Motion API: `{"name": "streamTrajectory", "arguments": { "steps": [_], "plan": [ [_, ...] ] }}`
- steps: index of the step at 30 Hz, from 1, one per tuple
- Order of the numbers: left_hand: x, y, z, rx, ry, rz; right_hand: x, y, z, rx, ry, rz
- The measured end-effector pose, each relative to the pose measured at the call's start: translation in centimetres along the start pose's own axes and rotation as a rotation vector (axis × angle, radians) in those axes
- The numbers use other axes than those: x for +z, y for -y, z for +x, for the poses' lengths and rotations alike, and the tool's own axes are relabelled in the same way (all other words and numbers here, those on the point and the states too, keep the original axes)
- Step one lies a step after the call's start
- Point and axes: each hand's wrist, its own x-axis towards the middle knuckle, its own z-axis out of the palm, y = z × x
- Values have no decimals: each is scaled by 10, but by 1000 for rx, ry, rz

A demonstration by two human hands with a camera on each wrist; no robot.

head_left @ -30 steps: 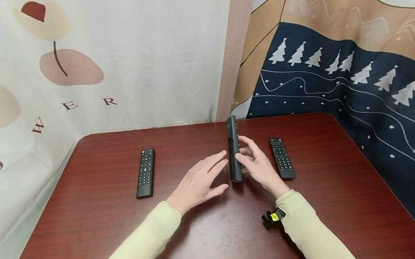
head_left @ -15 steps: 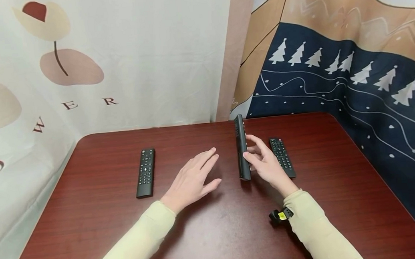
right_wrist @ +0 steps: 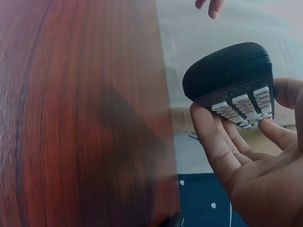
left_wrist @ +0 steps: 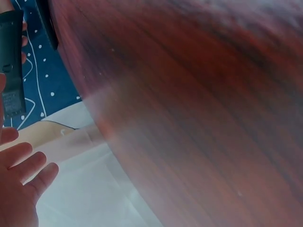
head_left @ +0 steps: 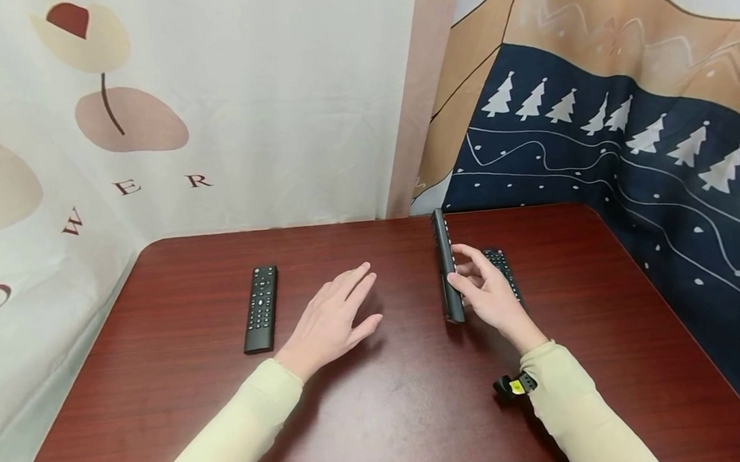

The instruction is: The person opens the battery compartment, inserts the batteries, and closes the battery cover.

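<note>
My right hand (head_left: pixel 492 295) grips a black remote control (head_left: pixel 446 268) on edge above the table, its button side facing right. In the right wrist view, fingers and thumb wrap the held remote (right_wrist: pixel 229 75), whose pale buttons show. My left hand (head_left: pixel 330 323) hovers over the table with straight, spread fingers and holds nothing; the left wrist view shows its fingers (left_wrist: pixel 32 165) apart from the remote. A second remote (head_left: pixel 503 268) lies beyond the right hand, partly hidden by it. A third remote (head_left: pixel 261 309) lies to the left, buttons up.
The dark red wooden table (head_left: pixel 384 430) spreads under both hands. A white printed curtain (head_left: pixel 271 109) hangs behind its far edge. On the right hangs a navy cloth (head_left: pixel 551 150) with white trees.
My right hand has carried the remote to the right, and now covers part of the remote lying there. My left hand has drawn back to the left, away from the held remote.
</note>
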Motion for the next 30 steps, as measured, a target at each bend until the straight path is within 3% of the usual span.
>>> {"name": "streamTrajectory", "arguments": {
  "steps": [22,30],
  "plan": [
    [-8,18,-8,-85,67,38,-45,-12,-13,5,-57,-260],
    [-10,24,-10,-122,61,40,-60,-16,-16,27,-82,-341]
  ]
}}
